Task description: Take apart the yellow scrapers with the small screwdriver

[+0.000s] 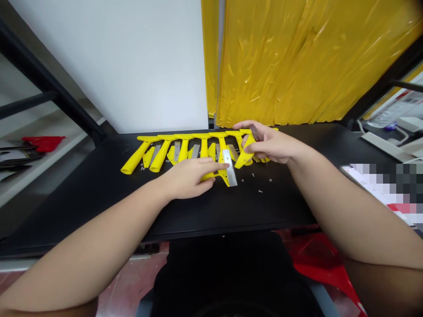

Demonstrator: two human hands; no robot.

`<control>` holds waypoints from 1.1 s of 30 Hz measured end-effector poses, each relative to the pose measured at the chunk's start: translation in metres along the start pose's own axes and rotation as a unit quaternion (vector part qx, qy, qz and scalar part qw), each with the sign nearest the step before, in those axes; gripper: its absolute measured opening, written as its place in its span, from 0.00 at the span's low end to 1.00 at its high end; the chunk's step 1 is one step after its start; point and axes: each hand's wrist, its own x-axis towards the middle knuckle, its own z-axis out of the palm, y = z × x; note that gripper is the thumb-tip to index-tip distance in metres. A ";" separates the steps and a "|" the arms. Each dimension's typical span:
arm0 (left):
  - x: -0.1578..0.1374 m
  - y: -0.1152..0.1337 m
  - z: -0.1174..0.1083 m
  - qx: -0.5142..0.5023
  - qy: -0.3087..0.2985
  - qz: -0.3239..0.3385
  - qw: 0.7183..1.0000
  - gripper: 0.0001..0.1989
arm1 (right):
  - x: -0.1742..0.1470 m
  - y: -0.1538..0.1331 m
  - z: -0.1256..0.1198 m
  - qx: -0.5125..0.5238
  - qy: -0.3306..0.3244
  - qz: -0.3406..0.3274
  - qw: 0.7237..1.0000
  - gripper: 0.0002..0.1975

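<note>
My left hand (190, 178) is closed round a yellow plastic scraper handle (224, 177), which lies low over the black table. A flat metal blade (232, 177) rests across the handle's wide end, and my index fingertip presses on it. Just right of the blade, my right hand (274, 146) pinches a yellow clamping plate (243, 158), held tilted. A thin dark object (254, 131) also shows at the right fingers; its kind is unclear. Behind both hands stands a row of yellow scraper handles (161, 154), with yellow plates and metal blades between them, partly hidden by my hands.
Small screws and nuts (260, 191) lie loose on the black table (205, 215), right of the held scraper. A white panel (132, 66) and yellow plastic sheeting (280, 61) rise behind the table. A phone-like screen (373, 189) sits at the right edge.
</note>
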 end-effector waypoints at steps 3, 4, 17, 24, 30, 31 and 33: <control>0.000 0.000 0.001 -0.004 0.004 0.000 1.000 0.26 | 0.001 0.014 0.006 0.045 0.015 0.009 0.999 0.17; 0.000 0.000 0.001 -0.006 0.006 0.000 1.000 0.25 | 0.001 0.019 0.007 0.052 0.028 0.014 0.998 0.14; 0.002 0.003 0.004 -0.005 0.061 0.016 0.998 0.24 | -0.004 0.021 0.028 0.063 0.105 0.022 0.992 0.21; 0.001 0.003 0.004 0.002 0.074 0.020 0.997 0.22 | -0.003 0.021 0.031 0.102 0.051 0.064 0.991 0.13; 0.001 0.002 0.005 0.008 0.081 0.020 0.996 0.19 | -0.003 0.022 0.033 0.108 0.033 0.092 0.989 0.12; 0.001 0.002 0.005 0.008 0.082 0.020 0.996 0.19 | -0.004 0.022 0.034 0.109 0.031 0.095 0.989 0.11; 0.001 0.001 0.005 0.009 0.083 0.024 0.996 0.19 | -0.004 0.021 0.034 0.111 0.030 0.098 0.988 0.10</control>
